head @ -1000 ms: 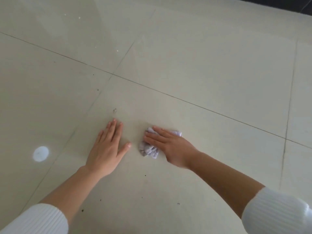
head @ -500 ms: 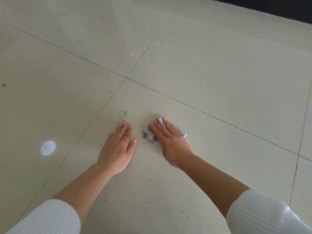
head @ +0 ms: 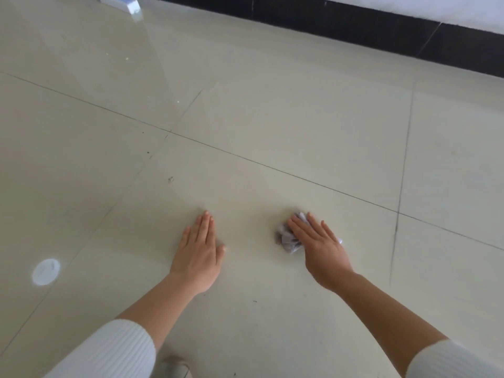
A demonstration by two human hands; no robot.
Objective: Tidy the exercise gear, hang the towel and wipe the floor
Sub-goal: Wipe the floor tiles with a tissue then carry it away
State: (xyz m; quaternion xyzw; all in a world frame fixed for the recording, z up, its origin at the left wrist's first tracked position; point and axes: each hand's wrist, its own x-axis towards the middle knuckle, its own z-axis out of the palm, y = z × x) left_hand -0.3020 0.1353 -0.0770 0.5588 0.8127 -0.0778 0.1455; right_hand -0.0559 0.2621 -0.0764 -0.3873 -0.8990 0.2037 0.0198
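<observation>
Glossy cream floor tiles [head: 300,110] fill the frame as the right hand [head: 320,249], fingers straight, presses a crumpled pale-lilac wiping cloth [head: 286,237] right of centre, the left hand [head: 200,255] lying flat for support, the wiping step seemingly underway with nearby dark specks [head: 171,179] likely calling for further strokes.

The cloth [head: 286,237] is a crumpled pale lilac wad. It lies on the floor [head: 272,118] beneath the straight fingers of your right grip [head: 320,251], and its bulk protrudes to their left. The floor is glossy cream tile with thin dark grout lines.
</observation>
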